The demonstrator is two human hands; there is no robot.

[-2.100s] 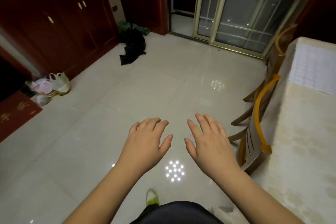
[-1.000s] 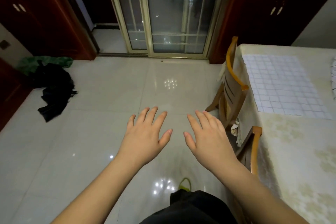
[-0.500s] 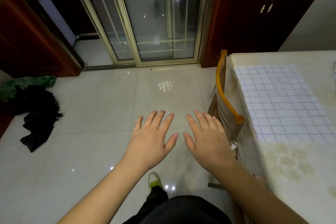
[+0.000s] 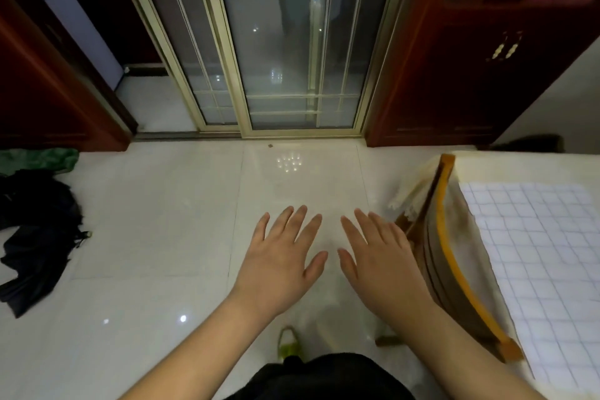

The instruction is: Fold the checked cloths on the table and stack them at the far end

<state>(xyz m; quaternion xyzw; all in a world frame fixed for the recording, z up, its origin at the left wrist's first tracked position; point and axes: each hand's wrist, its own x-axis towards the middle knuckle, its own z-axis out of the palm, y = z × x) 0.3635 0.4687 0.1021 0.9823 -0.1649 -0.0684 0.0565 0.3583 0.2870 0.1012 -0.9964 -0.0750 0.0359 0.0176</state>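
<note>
A pale tiled floor (image 4: 156,221) runs to glass sliding doors (image 4: 276,42), and beside the wooden chair (image 4: 454,269) the checked cloth (image 4: 532,263) lies flat and unfolded on the counter (image 4: 506,169), while both hands, left (image 4: 279,263) and right (image 4: 380,260), hover spread and empty, so folding looks not yet begun.

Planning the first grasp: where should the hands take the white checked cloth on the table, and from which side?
Judging from this view, pinch the white checked cloth at its near-left corner and left edge. It lies flat on the cream-covered table, so only edges give purchase. Come from the right of the wooden chair, which blocks that side. Both the left hand and right hand are open and empty.
</note>
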